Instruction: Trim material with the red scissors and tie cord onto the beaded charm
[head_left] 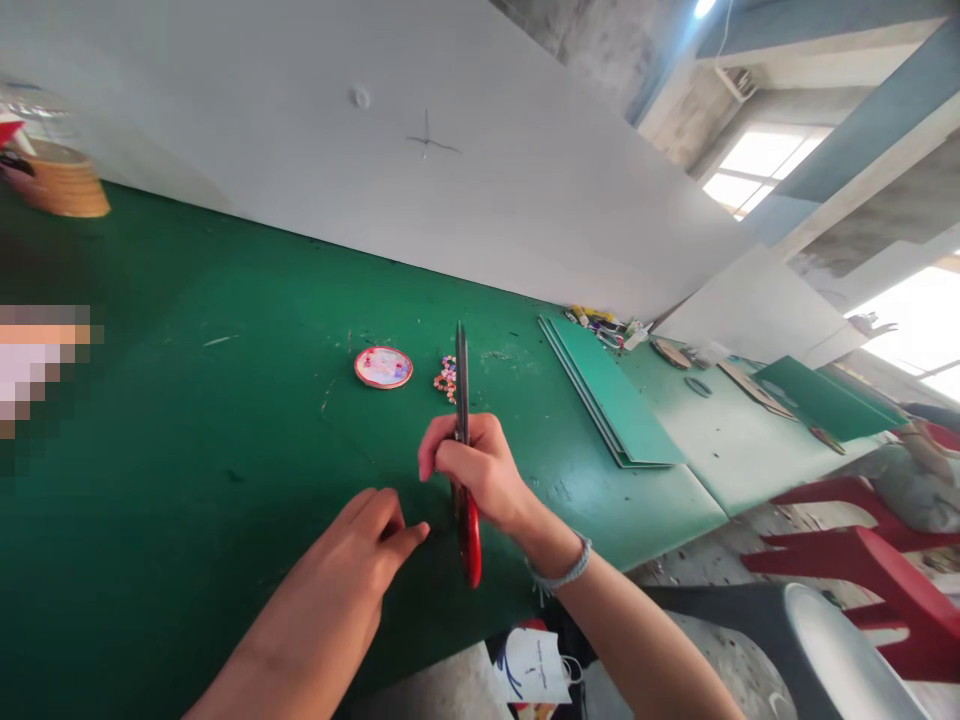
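Our right hand (484, 465) is wrapped around the scissors (471, 545), and the blades point away from us. Our left hand (371, 535) is near, left of that grip, fingers bent; we can't tell if it holds anything. Past the grip, we see little pink beads (442, 376) beside a round red-edged plate (383, 367). Green boards (619, 400) lie to its right.

Right hand (484, 465) in a firm grip; left hand (367, 545) nearby, fingers (386, 505) loosely bent.
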